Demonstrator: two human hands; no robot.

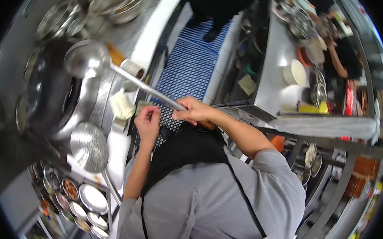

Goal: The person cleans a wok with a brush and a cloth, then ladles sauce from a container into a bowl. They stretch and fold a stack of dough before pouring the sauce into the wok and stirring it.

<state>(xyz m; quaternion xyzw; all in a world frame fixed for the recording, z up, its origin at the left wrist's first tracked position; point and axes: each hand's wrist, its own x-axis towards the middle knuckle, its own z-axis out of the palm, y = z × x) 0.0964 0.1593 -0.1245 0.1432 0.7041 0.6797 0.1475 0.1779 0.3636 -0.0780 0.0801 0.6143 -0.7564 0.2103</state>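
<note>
My right hand [194,110] is closed around the handle end of a long metal ladle [145,87]. The ladle's round bowl reaches up and left, over the edge of a dark wok [51,84]. Below that handle, close to it but apart, my left hand [148,122] has its fingers curled in, and nothing shows in them. A folded pale cloth [122,105] lies just left of my left hand. Lower left, a perforated strainer ladle [89,147] rests by the wok, its handle pointing toward me.
Several metal bowls [116,5] stand at the upper left. Round containers of ingredients [93,199] are grouped lower left. A steel counter [270,82] at right carries a white tub [294,73]. Another person in black [219,1] stands on the blue mat [186,67]; someone's forearm [338,62] shows far right.
</note>
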